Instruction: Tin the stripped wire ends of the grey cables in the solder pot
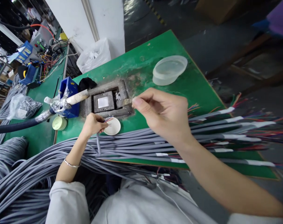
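My left hand (94,123) pinches a grey cable (98,145) close to its stripped end. The thin coloured wires (109,119) fan out past the fingertips, over or beside a small round white dish (114,128). Between the thumb and fingers of my right hand (168,113) is a small flat scraper-like strip (126,102), stained brown. Its far end reaches to the right side of a solder pot (97,109), where silvery bits (118,95) lie. Shiny molten-looking metal (103,102) fills the pot's square opening.
Long grey cables (132,144) run across the table's front edge. Left of the pot are an extraction nozzle (77,97), a blue bin (69,85) and a pale round tub (59,123). A translucent round container (169,70) stands at the back right on the green table (141,59).
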`<state>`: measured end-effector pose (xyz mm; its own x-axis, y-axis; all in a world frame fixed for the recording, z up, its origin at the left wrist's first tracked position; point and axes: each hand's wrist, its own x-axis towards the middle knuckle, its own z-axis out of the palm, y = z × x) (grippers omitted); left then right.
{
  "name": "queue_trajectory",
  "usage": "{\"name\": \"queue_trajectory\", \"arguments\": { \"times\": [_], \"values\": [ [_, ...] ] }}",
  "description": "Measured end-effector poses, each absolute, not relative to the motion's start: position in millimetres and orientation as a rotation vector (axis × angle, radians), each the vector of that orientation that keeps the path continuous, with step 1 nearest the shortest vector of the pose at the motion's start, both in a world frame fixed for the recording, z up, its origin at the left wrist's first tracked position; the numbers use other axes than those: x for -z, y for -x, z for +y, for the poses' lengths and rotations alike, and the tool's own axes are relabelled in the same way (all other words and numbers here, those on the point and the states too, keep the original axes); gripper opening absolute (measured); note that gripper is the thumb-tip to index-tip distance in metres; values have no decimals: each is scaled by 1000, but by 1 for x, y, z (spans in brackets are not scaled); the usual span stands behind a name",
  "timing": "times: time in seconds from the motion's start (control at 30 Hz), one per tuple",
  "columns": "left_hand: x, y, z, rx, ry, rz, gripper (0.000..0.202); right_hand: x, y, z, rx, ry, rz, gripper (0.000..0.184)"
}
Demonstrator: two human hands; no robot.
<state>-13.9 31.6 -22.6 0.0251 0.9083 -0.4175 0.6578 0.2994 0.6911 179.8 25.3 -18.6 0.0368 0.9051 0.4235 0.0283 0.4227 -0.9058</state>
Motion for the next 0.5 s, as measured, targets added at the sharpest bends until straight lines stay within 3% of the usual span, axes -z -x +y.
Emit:
{"name": "queue_trajectory", "arguments": {
  "times": [0.33,0.5],
  "values": [
    [24,15,35,-261,-1510,1761,25,22,-180,27,-711,871,-1383,25],
    [10,16,49,-473,-1626,1927,22,22,-180,27,-650,893,-1359,24]
  ]
}}
